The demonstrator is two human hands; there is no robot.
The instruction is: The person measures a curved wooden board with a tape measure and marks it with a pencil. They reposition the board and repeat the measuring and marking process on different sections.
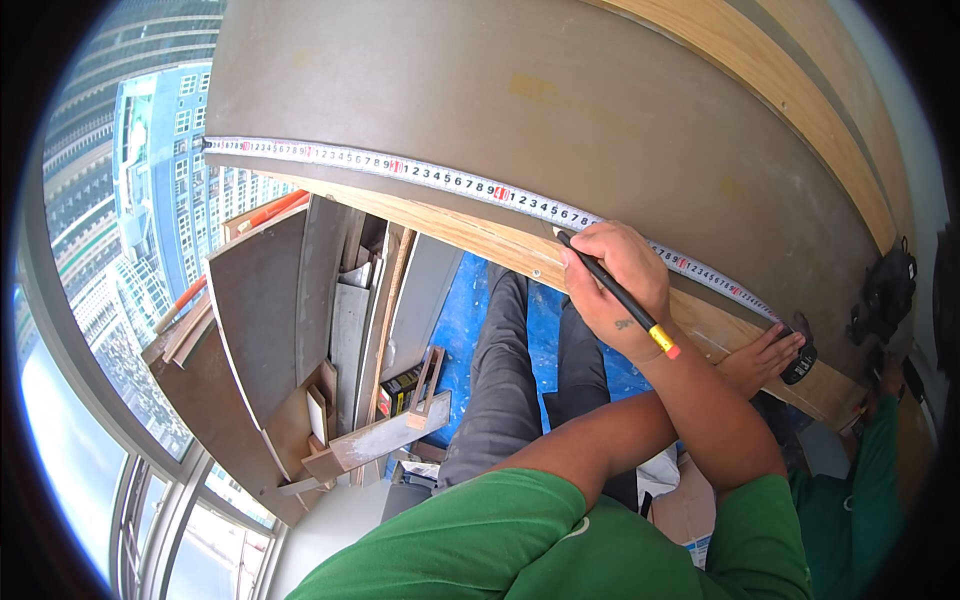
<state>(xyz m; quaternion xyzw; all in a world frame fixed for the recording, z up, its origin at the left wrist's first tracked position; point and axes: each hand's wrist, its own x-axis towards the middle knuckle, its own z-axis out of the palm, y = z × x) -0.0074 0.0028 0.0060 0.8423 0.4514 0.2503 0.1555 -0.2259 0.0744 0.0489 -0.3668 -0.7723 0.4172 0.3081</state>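
Right hand (pixel 618 283): closing around a black pencil with a yellow band and red end (pixel 617 293), its tip touching the panel edge just beside the tape. Left hand (pixel 765 353): crossing under the right forearm, fingers spread, pressing the black tape-measure case (pixel 800 364) against the edge. White steel measuring tape (pixel 450 180): lying along the large grey-brown laminate panel (pixel 520 100). Offcut boards (pixel 290 330): standing at left.
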